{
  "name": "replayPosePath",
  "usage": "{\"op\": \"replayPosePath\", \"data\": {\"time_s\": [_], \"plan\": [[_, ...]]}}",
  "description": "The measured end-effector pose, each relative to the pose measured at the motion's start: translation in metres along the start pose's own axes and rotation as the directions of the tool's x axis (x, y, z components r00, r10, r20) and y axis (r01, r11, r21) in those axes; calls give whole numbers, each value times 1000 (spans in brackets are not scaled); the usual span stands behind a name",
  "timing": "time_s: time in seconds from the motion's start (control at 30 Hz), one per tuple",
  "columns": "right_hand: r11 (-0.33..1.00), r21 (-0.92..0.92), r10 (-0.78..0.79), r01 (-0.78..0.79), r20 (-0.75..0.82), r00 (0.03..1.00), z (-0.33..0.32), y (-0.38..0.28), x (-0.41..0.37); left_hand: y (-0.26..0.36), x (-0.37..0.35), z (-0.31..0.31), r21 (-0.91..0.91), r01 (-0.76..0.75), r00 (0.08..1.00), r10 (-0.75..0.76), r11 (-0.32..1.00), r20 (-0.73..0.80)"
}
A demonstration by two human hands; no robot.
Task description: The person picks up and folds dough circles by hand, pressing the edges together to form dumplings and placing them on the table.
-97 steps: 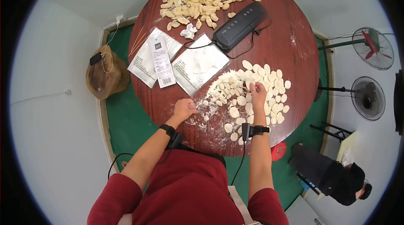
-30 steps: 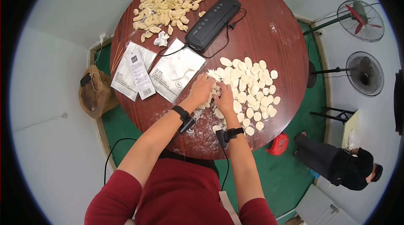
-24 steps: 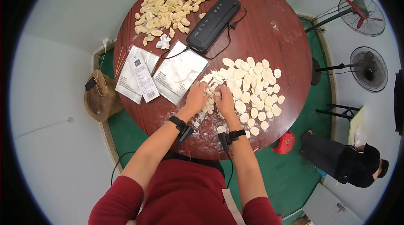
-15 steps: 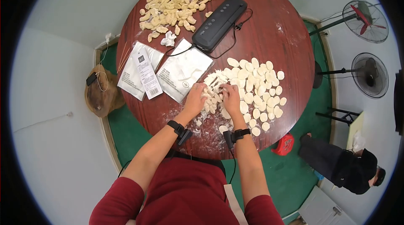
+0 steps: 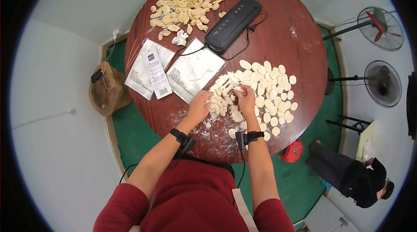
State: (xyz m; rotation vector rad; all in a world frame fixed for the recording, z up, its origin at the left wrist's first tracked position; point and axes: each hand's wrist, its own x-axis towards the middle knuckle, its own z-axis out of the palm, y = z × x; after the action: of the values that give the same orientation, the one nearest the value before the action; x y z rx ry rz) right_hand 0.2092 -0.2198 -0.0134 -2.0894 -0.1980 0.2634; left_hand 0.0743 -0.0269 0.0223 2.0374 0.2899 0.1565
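A small piece of dough (image 5: 237, 89) shows at the fingertips of my right hand (image 5: 246, 101), whose thumb and fingers are pinched together. Below these fingers lies a heap of floured dough lumps (image 5: 220, 103). My left hand (image 5: 200, 105) rests at the heap's left edge, fingers loosely bent and touching the flour, with nothing visibly held. Flat round dough discs (image 5: 273, 86) spread out to the right of my right hand, some overlapping. White flour (image 5: 223, 82) covers the tabletop around the heap.
On the round wooden table (image 5: 299, 62) lie silver packets (image 5: 195, 69), a labelled strip (image 5: 156, 73), a black corded machine (image 5: 233, 24), crumpled paper (image 5: 179, 38) and many shaped dough pieces (image 5: 186, 4). Fans (image 5: 382, 83), a red stool (image 5: 292, 151) and another person (image 5: 347, 173) are to the right.
My right hand has lifted slightly and turned, now pinching a dough piece. My left hand has stayed near the heap's left edge. The view has shifted slightly.
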Motion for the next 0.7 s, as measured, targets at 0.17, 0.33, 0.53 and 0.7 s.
{"op": "replayPosePath", "data": {"time_s": [0.17,0.33,0.53,0.7], "plan": [[944,195,241,-268,151,959,-29,-14,-25,19,-2,-10,82,-43,999,42,996,9],[941,154,180,-301,526,831,-22,-15,-67,41,-7,2,-54,-75,972,85,996,219],[797,300,250,-524,627,738,-13,-20,-99,35,-26,14,-41,-4,959,15,999,284],[860,215,260,-462,595,760,2,-1,-114,29,-41,7,24,17,952,-24,1000,305]]}}
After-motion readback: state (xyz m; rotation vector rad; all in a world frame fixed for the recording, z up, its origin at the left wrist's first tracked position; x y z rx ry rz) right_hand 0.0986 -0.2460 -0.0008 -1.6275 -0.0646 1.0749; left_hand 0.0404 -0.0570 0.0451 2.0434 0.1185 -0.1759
